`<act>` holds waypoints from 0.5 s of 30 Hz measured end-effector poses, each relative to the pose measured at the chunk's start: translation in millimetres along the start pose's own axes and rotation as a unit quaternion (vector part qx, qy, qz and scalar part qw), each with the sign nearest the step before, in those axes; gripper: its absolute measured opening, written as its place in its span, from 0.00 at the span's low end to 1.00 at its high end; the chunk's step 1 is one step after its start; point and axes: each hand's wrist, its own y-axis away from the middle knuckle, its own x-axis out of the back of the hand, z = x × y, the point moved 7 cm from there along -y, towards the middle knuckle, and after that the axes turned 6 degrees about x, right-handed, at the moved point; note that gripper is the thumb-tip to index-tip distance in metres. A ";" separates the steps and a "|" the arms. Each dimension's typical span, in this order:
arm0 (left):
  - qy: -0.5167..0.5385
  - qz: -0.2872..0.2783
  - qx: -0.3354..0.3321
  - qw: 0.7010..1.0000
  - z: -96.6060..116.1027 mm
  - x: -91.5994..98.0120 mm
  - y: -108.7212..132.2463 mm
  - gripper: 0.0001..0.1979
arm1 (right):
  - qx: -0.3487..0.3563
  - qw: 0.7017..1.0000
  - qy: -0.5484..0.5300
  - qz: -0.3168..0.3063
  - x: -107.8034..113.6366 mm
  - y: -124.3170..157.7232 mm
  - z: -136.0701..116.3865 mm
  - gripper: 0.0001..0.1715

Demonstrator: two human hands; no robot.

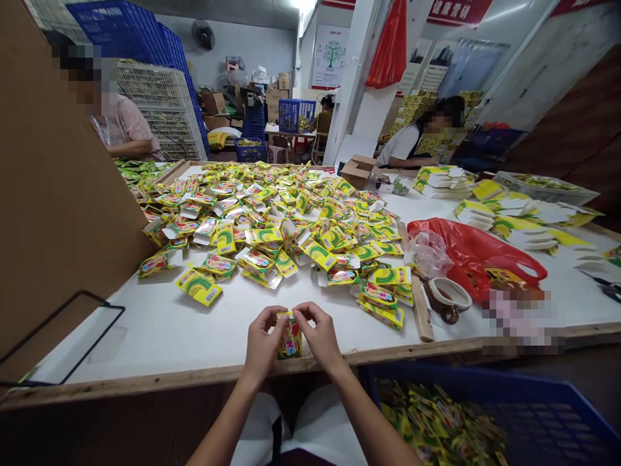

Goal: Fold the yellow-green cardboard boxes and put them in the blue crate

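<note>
A small yellow and green printed box point(290, 340) stands upright near the table's front edge, between my hands. My left hand point(266, 333) pinches its upper left corner with thumb and forefinger. At the upper right corner my right hand point(316, 329) is closed on it the same way. The fingertips partly hide the box's top. Just beyond my hands lies a wide heap of like small boxes point(262, 236), many with white end flaps standing open. One loose box point(198, 287) lies at the heap's near left edge.
A blue basket point(548, 395) of packets stands below the table at right. A wooden strip point(421, 307), a brown cup point(449, 299) and a red plastic bag point(478, 255) lie on the right. Cardboard point(63, 162) rises at left. Co-workers sit beyond the table.
</note>
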 end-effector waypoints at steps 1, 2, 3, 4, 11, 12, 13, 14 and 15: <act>-0.004 0.004 0.002 1.000 0.3 0.0 -0.6 0.10 | -0.003 1.000 0.002 -0.001 -0.2 -1.1 0.0 0.08; -0.007 0.004 0.002 1.000 0.4 -0.1 -1.0 0.10 | -0.002 1.000 0.004 -0.004 -0.3 -1.7 -0.3 0.09; -0.009 0.001 0.002 1.000 0.3 -0.2 -1.2 0.10 | 0.000 1.000 0.006 -0.009 -0.2 -1.6 -0.4 0.09; -0.010 -0.006 0.001 1.000 0.0 -0.4 -1.1 0.10 | 0.003 1.000 0.004 -0.013 -0.2 -0.7 -0.1 0.09; -0.036 -0.034 -0.031 0.998 -1.0 2.1 6.1 0.10 | 0.000 0.999 -0.046 -0.028 -6.1 10.7 8.6 0.06; -0.037 -0.030 -0.029 0.998 -2.0 3.1 6.9 0.10 | 0.002 0.999 -0.043 -0.023 -3.7 10.7 7.9 0.06; -0.036 -0.027 -0.024 0.999 -3.5 4.2 7.3 0.11 | 0.003 0.999 -0.036 -0.016 1.5 10.6 6.6 0.05; -0.034 -0.023 -0.015 0.999 -5.4 5.5 7.4 0.13 | 0.003 1.000 -0.025 -0.005 10.7 10.6 5.0 0.05; -0.029 -0.022 -0.005 0.999 -7.6 6.7 7.2 0.14 | 0.000 1.000 -0.009 0.011 24.6 11.3 3.3 0.06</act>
